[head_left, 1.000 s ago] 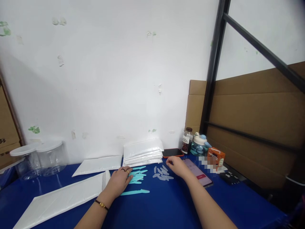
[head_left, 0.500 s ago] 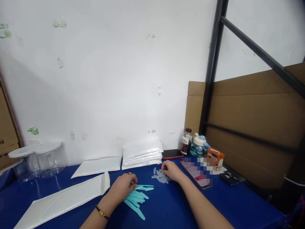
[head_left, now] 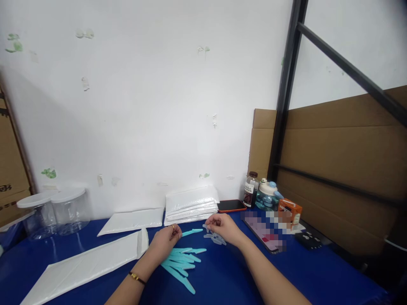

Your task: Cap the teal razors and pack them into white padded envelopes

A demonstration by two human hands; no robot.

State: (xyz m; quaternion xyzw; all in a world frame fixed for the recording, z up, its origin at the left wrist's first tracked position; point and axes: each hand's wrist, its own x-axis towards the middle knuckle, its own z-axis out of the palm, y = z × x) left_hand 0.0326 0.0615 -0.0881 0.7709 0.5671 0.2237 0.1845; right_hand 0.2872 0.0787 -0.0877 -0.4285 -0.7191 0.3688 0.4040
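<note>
The fingers (head_left: 176, 231) of the left hand (head_left: 165, 242) pinch one teal stick (head_left: 192, 231) by its end, raised just off the blue table (head_left: 229, 279). The right hand (head_left: 224, 226) has its fingertips drawn together over the clear pieces (head_left: 218, 239); whether they grip one cannot be told. By the look of it, only this one stick is in hand, while the heap of teal sticks (head_left: 180, 262) lies loose below. The white mailers (head_left: 190, 205) are stacked behind.
</note>
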